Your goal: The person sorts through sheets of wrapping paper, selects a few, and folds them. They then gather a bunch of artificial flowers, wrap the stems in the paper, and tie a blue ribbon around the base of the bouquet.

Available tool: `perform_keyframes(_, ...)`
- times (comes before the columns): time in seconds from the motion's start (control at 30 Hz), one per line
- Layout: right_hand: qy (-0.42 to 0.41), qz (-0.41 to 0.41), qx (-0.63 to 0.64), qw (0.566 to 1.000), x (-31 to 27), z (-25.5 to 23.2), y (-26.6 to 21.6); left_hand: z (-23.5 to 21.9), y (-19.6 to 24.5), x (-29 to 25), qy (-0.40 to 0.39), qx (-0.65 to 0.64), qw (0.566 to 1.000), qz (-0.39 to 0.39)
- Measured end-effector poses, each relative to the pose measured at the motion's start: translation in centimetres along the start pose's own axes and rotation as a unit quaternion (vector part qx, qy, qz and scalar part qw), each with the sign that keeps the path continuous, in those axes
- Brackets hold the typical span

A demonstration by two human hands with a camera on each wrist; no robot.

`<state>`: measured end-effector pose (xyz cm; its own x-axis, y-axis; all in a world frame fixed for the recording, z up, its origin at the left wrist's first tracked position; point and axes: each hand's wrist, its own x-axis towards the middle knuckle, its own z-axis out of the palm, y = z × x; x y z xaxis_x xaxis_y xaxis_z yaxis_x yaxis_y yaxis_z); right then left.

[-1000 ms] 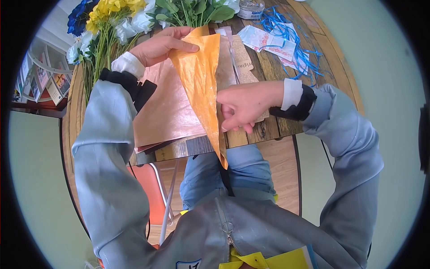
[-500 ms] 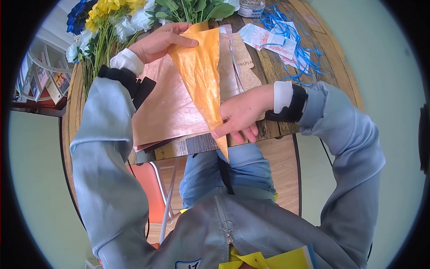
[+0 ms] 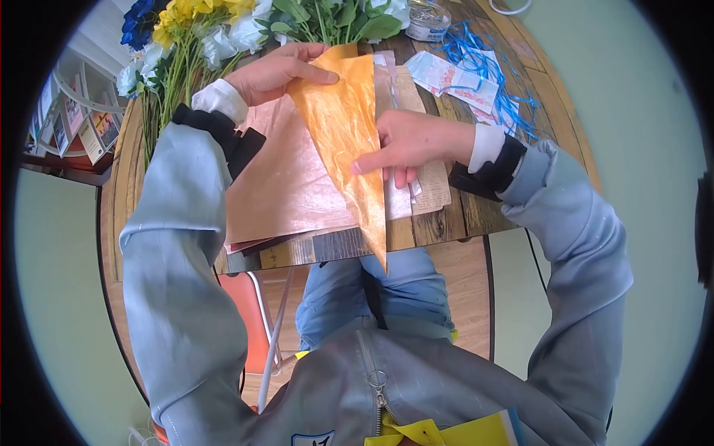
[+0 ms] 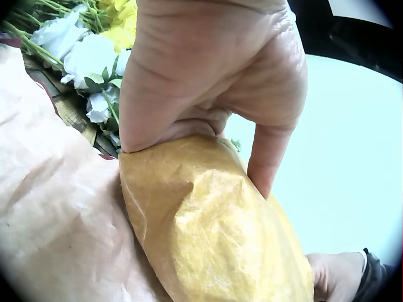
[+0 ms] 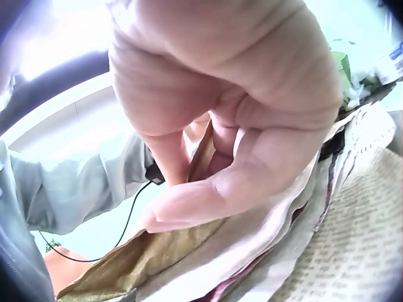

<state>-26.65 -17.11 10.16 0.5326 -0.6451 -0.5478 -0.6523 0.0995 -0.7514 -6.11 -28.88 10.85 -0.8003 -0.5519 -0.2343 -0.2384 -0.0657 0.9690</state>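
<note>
A sheet of yellow-orange wrapping paper [image 3: 342,111], folded into a long cone that tapers to a point, hangs between both hands. At its wide upper end the left hand [image 3: 279,74] pinches the paper, thumb on the front face and fingers behind. The right hand [image 3: 416,141] holds the right edge about halfway down, its thumb lying across the front and its other fingers behind. In the left wrist view the paper [image 4: 214,220] bulges below the gripping fingers. Under the cone lies a stack of pink wrapping paper [image 3: 275,178], and the cone's tip passes the table's front edge.
Newsprint-patterned paper [image 3: 431,186] lies under the right hand. Blue ribbon [image 3: 513,93] tangles over printed cards [image 3: 454,78] at the back right, near a clear tape roll [image 3: 428,22]. Yellow flowers [image 3: 186,15], white flowers [image 3: 245,33] and green leaves [image 3: 349,22] line the back.
The right hand has slid up along the cone's right edge from near the tip, its thumb now across the front. The left hand keeps its hold at the top.
</note>
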Motion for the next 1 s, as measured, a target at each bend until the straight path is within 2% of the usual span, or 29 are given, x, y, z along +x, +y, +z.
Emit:
perform_keyframes(0.07, 0.061, -0.019, 0.033, 0.997, 0.3, -0.6, -0.2, -0.1, -0.1, 0.0, -0.005, -0.004, 1.000, 0.001)
perform_keyframes(0.23, 0.127, -0.072, 0.039, 0.989, 2.0, -2.9, -0.6, -0.2, -0.5, 0.1, 0.005, -0.004, 1.000, 0.013)
perform_keyframes(0.3, 0.184, -0.084, 0.055, 0.978, 2.7, -3.6, -0.8, -0.3, -0.5, 0.1, 0.005, 0.009, 1.000, 0.006)
perform_keyframes(0.37, 0.194, -0.094, 0.045, 0.975, 3.4, -4.6, -0.8, -0.4, -0.7, 0.1, 0.011, 0.015, 1.000, 0.015)
perform_keyframes(0.43, 0.310, -0.147, -0.037, 0.939, 3.9, -5.6, -0.6, -0.4, -0.7, 0.0, 0.005, 0.006, 1.000, 0.013)
perform_keyframes(0.47, 0.364, -0.204, -0.123, 0.900, 5.4, -6.8, 0.5, -0.3, -0.7, -0.1, 0.013, 0.012, 1.000, 0.011)
perform_keyframes(0.5, 0.363, -0.207, -0.126, 0.900, 5.2, -6.9, -0.2, -0.3, -0.6, -0.1, 0.017, 0.012, 1.000, 0.014)
perform_keyframes(0.57, 0.397, -0.356, -0.205, 0.821, 4.5, -7.5, -1.5, -0.1, -0.4, 0.1, 0.026, 0.045, 0.999, 0.012)
perform_keyframes(0.6, 0.306, -0.357, -0.166, 0.867, 4.2, -7.7, -2.3, -0.1, -0.2, 0.2, 0.030, 0.056, 0.998, 0.005)
perform_keyframes(0.63, 0.305, -0.357, -0.167, 0.867, 4.4, -7.9, -2.7, -0.1, 0.1, 0.2, 0.031, 0.056, 0.998, 0.006)
perform_keyframes(0.7, 0.182, -0.294, -0.168, 0.923, 4.8, -8.2, -3.5, 0.0, 0.7, 0.2, 0.009, 0.109, 0.994, 0.025)
perform_keyframes(0.73, 0.135, -0.225, -0.132, 0.956, 4.1, -8.2, -4.3, 0.2, 1.0, 0.2, 0.010, 0.110, 0.994, 0.025)
perform_keyframes(0.77, 0.135, -0.226, -0.133, 0.956, 4.2, -8.6, -4.5, 0.4, 1.3, 0.2, 0.010, 0.117, 0.993, 0.026)
perform_keyframes(0.83, 0.023, -0.168, -0.137, 0.976, 4.7, -9.6, -5.1, 0.5, 1.4, 0.1, 0.014, 0.124, 0.992, 0.027)
perform_keyframes(1.0, -0.017, -0.124, -0.127, 0.984, 4.9, -10.5, -5.9, 0.3, 1.4, 0.2, 0.044, 0.182, 0.982, 0.002)
